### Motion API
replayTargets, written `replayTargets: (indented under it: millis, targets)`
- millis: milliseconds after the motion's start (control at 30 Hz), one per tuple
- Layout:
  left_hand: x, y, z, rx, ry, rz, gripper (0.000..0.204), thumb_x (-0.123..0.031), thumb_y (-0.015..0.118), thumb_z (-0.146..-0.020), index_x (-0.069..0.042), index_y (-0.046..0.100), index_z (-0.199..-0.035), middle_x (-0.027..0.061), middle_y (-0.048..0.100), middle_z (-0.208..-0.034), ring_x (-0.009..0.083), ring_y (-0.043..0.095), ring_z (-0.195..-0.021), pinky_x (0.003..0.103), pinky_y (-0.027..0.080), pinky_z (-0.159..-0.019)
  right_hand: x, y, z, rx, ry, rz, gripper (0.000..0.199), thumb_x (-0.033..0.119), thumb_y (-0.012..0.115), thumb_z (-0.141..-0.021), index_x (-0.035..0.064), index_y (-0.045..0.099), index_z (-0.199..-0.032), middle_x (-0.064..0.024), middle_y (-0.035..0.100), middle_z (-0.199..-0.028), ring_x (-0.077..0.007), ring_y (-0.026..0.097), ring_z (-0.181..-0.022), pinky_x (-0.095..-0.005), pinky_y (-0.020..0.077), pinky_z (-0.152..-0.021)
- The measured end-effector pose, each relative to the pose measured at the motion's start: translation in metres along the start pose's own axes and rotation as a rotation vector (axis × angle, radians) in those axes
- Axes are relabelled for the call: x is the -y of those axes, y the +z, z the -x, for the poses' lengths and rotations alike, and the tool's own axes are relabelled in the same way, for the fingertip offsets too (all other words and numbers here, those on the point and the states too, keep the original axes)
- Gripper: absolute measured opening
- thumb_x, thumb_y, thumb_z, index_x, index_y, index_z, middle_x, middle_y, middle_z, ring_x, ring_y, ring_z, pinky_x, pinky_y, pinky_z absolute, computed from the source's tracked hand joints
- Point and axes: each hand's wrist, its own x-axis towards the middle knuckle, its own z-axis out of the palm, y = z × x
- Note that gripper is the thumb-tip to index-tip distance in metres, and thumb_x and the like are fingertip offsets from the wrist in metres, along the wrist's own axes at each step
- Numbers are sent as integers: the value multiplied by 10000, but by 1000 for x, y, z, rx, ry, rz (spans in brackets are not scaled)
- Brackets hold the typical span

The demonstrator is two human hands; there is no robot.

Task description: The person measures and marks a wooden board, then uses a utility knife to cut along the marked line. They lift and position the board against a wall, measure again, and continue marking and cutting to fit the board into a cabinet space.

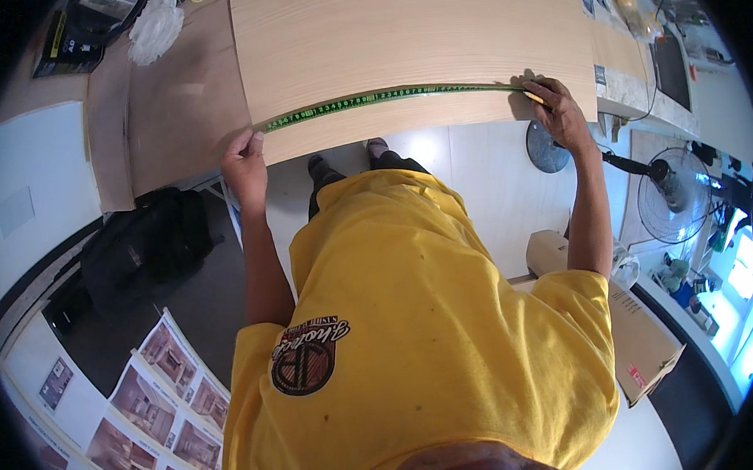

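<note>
We pinch the near end of the green measuring tape (386, 97) with our left hand (245, 161), fingers closed on it at the left edge of the light plywood sheet (409, 37). The tape lies stretched flat across the sheet near its front edge. Our right hand (557, 111) presses the far end, fingers closed around a yellow pencil (534, 97).

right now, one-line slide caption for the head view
Both hands stretch a green tape measure across a pale wood sheet: left hand pins one end, right hand the other.
</note>
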Motion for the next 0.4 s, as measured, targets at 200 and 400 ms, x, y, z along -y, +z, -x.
replayTargets:
  millis: [200, 400]
  targets:
    - [-9, -5, 5, 50, -15, -176, 389, -322, 728, -939, 0, 740, -1157, 189, 763, -1007, 261, 726, -916, 342, 533, -876, 7, 2, 6, 71, -50, 14, 476, 37, 693, -864, 127, 654, -1330, -179, 631, -1319, -376, 570, -1259, -442, 504, -1071]
    - [-11, -5, 16, -38, 33, -349, 406, -379, 734, -930, -61, 748, -1182, 230, 741, -1097, 304, 713, -1058, 388, 503, -958, 13, 0, 3, 141, -31, 25, 461, 84, 701, -886, 112, 652, -1344, -186, 599, -1391, -356, 585, -1247, -437, 487, -1084]
